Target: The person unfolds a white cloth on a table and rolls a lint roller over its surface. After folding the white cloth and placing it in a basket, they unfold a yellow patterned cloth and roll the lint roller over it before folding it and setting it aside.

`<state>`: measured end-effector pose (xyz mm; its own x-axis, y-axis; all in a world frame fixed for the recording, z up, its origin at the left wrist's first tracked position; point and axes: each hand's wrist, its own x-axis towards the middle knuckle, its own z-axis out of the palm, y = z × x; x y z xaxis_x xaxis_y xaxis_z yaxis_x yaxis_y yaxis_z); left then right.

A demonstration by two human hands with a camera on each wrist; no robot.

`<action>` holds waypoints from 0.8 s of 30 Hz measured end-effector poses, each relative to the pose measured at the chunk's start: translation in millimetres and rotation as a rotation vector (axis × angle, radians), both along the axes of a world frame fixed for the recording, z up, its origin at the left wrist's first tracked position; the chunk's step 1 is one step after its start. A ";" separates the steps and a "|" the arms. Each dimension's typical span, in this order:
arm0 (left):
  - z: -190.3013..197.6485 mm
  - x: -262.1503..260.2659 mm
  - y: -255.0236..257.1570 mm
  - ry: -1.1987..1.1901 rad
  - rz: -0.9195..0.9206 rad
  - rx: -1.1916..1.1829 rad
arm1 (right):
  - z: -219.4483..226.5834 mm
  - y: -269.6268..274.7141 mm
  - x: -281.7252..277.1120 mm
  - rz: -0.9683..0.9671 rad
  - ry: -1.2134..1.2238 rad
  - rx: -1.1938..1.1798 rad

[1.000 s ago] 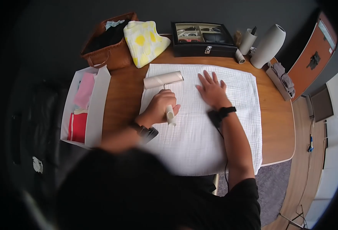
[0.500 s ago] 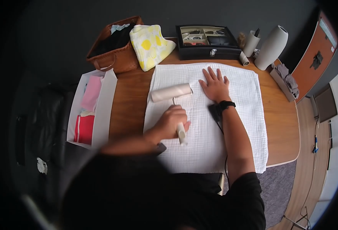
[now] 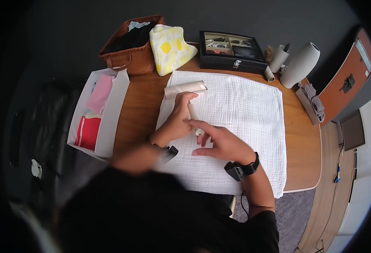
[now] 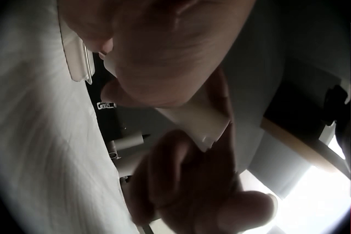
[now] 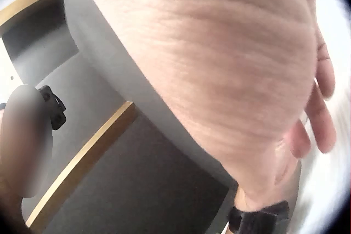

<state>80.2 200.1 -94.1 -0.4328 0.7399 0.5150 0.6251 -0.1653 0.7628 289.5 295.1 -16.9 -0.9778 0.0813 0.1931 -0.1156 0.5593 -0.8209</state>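
A lint roller (image 3: 184, 90) with a white paper cylinder lies over the upper left of a white crinkled cloth (image 3: 244, 126). My left hand (image 3: 178, 120) wraps around its pale handle, whose open end shows below the palm in the left wrist view. Close to that end is my right hand (image 3: 223, 143), its fingers loosely spread and the index finger reaching across to the handle (image 4: 197, 121) and the left hand. The cloth is spread flat on the wooden table.
A white box (image 3: 111, 122) of folded clothes stands left. Behind it are a brown basket (image 3: 139, 59), a yellow-patterned cloth (image 3: 172, 48) and a black glasses case (image 3: 231, 62). A white vase (image 3: 300, 65), a cardboard tube (image 3: 269, 74) and a small bin (image 3: 309, 105) stand right.
The right hand has lifted off the white cloth and come left to the handle's end. The roller was pulled nearer, then pushed back up the cloth by the left hand.
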 end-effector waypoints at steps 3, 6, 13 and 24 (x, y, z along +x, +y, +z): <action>-17.6 -19.2 -3.1 -0.146 0.037 0.122 | -19.0 -5.0 -9.6 -0.136 0.068 -0.113; -40.2 -43.3 -4.3 -0.419 0.225 0.160 | -13.9 8.0 -13.3 -0.236 0.212 -0.254; -43.1 -62.1 -15.9 -0.748 0.122 0.251 | -51.8 97.6 -3.5 -0.907 0.466 -0.859; -38.5 -59.3 -11.9 -0.642 0.135 0.158 | -66.8 210.0 123.5 -1.396 0.583 -1.000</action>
<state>20.8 188.2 -132.6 -0.7722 0.5951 0.2224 0.0790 -0.2573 0.9631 413.1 505.1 -83.7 0.0709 0.9806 -0.1829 -0.4095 -0.1386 -0.9017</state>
